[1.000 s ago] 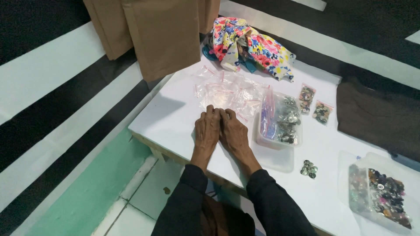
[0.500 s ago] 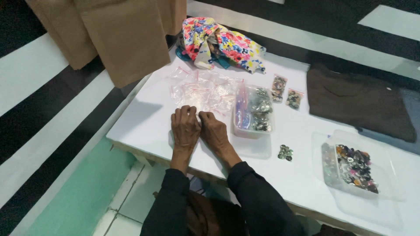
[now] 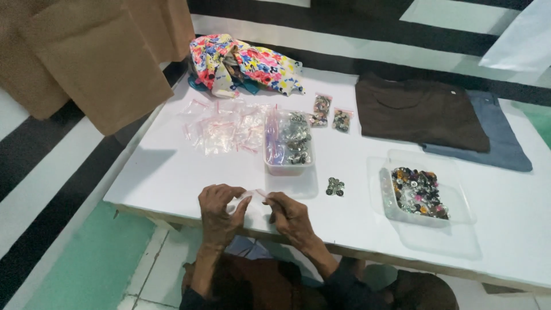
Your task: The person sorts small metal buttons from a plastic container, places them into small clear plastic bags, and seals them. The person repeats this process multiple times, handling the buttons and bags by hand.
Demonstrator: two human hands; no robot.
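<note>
From the head view, both hands work at the near edge of the white counter (image 3: 172,172), at about 6 o'clock in the frame. The left hand (image 3: 220,208) and the right hand (image 3: 290,215) each pinch one end of a small clear zip bag (image 3: 251,197) with a thin red strip along its top; the fingers are curled in, not spread, and the bag hangs between the two hands just above the counter. Its long axis runs roughly left to right, from 9 o'clock toward 3 o'clock, with the red-strip edge turned away toward 12 o'clock; whether anything is inside it cannot be told. At 12 o'clock from the hands stands a clear rectangular tub (image 3: 288,150) holding silvery metal buttons and a purple-tinted bag. To its 9 o'clock lies a loose heap of empty clear zip bags (image 3: 221,127), also with red strips. At the tub's 1 o'clock lie two small filled bags (image 3: 331,115) with dark buttons in them. A little cluster of loose buttons (image 3: 335,186) lies bare on the counter at 2 o'clock from the right hand. Farther toward 3 o'clock a second clear tub (image 3: 422,195) holds mixed coloured buttons. At the far edge lie a bundle of flowered cloth (image 3: 247,66), a folded brown garment (image 3: 419,112) and a folded blue-grey garment (image 3: 496,138) partly under it.
</note>
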